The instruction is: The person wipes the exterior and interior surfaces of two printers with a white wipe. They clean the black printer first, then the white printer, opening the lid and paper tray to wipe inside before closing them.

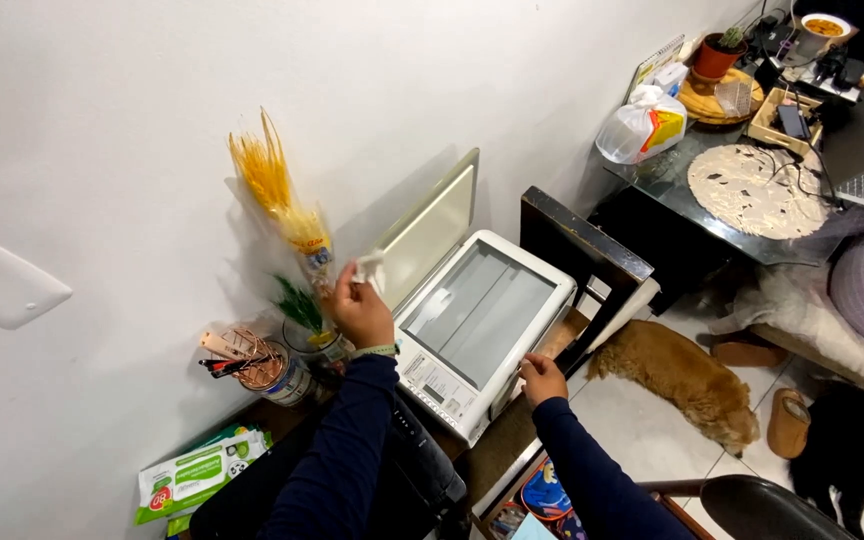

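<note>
White wall (102,120) — green pack (197,477) (flat), left hand (360,312)

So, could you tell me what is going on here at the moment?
A person stands over a white flatbed scanner with its lid raised and the glass exposed. Their left hand holds a crumpled white tissue above the scanner's back corner, while the right hand rests on its front edge. A tan dog lies on the floor nearby.

Left hand (360,308) gripping probably a tissue (370,270), right hand (542,379) on open scanner (482,325)
</note>
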